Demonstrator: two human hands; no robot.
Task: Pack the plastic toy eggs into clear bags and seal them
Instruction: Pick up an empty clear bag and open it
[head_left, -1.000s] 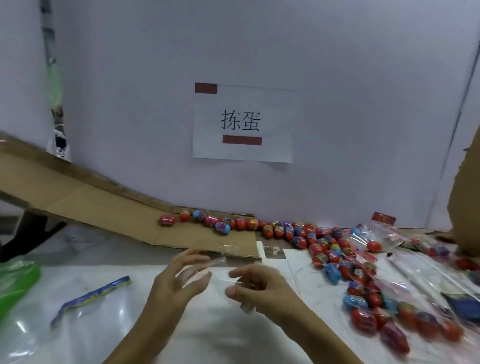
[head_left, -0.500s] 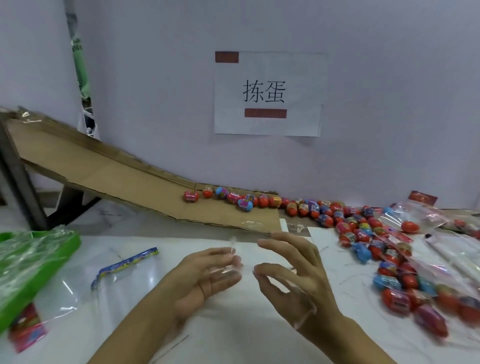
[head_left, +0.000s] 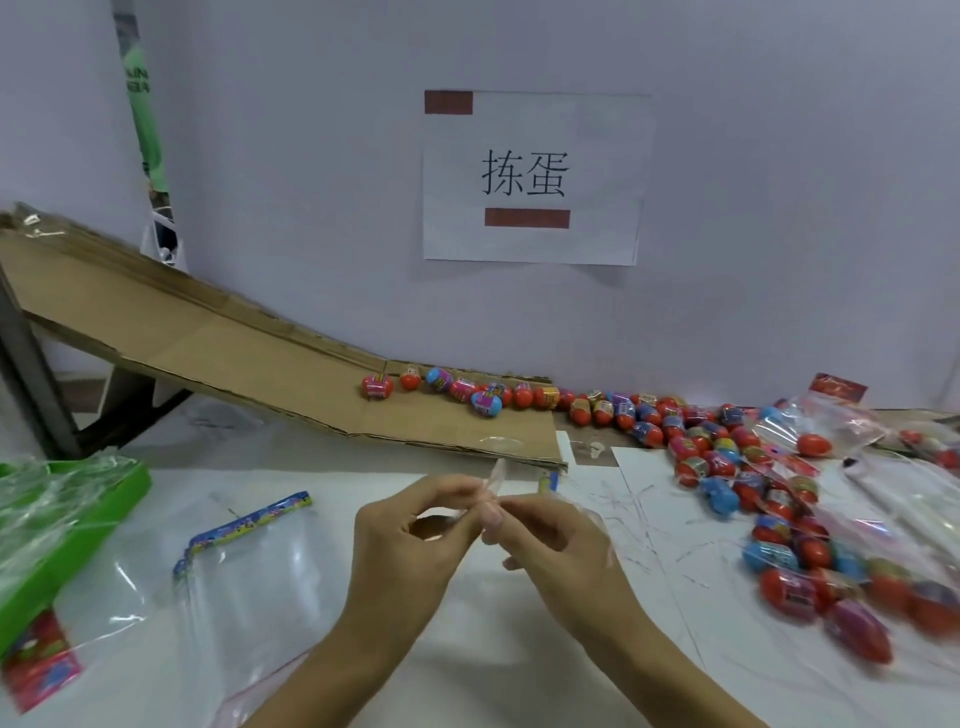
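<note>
At the centre of the frame we see a small clear bag (head_left: 496, 480), held just above the worktop (head_left: 467, 649) between both hands. Our left hand (head_left: 410, 540) pinches its edge with curled fingers, and our right hand (head_left: 550, 545) pinches it from the other side, fingertips nearly touching. The film looks very thin, light and slippery, so we judge it best to grip it at the mouth and rub the two layers apart. The toy eggs (head_left: 696, 447) lie in a pile at the right, some along the foot of the cardboard ramp (head_left: 208, 353); they seem hard, smooth and ready to roll. Filled bags (head_left: 831, 577) lie at lower right, and another empty bag (head_left: 249, 566) at lower left.
</note>
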